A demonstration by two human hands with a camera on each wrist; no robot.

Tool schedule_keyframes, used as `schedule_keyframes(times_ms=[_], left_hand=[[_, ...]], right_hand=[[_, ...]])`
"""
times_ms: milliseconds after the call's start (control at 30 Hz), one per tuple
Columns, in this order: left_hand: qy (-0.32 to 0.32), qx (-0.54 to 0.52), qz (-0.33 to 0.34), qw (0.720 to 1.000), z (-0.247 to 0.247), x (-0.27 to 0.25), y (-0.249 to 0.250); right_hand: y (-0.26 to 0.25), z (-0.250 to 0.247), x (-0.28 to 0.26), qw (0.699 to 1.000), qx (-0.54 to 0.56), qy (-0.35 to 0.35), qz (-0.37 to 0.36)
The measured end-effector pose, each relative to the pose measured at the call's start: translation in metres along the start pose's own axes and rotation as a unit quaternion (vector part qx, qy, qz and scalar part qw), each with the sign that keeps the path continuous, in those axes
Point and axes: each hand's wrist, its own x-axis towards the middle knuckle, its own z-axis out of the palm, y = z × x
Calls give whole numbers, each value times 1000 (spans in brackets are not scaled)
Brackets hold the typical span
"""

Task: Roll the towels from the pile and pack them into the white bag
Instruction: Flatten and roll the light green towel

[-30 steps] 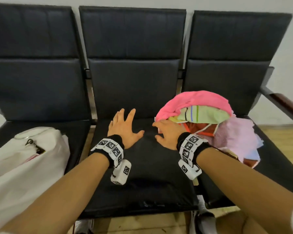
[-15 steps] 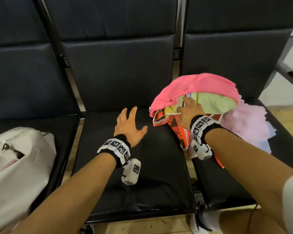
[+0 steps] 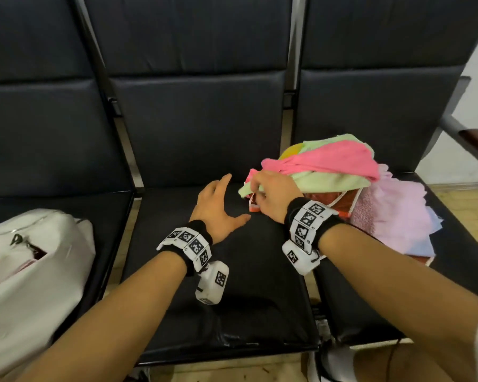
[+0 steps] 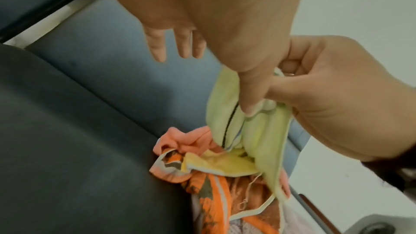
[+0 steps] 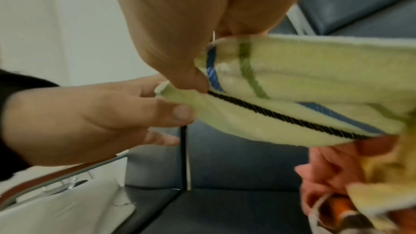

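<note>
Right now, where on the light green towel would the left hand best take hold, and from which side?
Probably the free corner of the light green towel beside the right hand, approached from the middle seat. That edge sticks out of the pile on that side, while pink cloth drapes over the rest. The left hand is open close by.

Right hand (image 4: 333, 95) pinching pale green towel (image 4: 258, 131), left hand (image 4: 213, 15) spread.
</note>
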Motion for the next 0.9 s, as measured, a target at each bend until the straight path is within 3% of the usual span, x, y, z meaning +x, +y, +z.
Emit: schedule_keyframes(times_ms=[100,167,267,433,533,700,800,900], left_hand=[[42,-59,56,996,-24,-13,7],[62,-64,103,991,-43,-24,11],[77,-30,124,989,-74,-45,10],[207,-38,155,965,-126,-70,-1],[307,-65,132,940,-161,-87,-2],[422,-114,44,898,-210,-108,-25],[454,-129,5,881,-226,-117,-37],[454,-125,-7,882,-231,-121,-43]], right_hand=[[-43,-10,-4,996,42,-24,-78],[-66,-20,-6,994,43,-40,-94],[-94,-30,-12,993,56,-17,-98],[-126,-21,-13,998,53,26,-32],[-133,-11,-9,999,1,-23,43],[-137,-5,-13,993,-66,-71,73],[-143,-16,-9,993,-73,-57,74],[-156,-39,-7,997,28,6,76]])
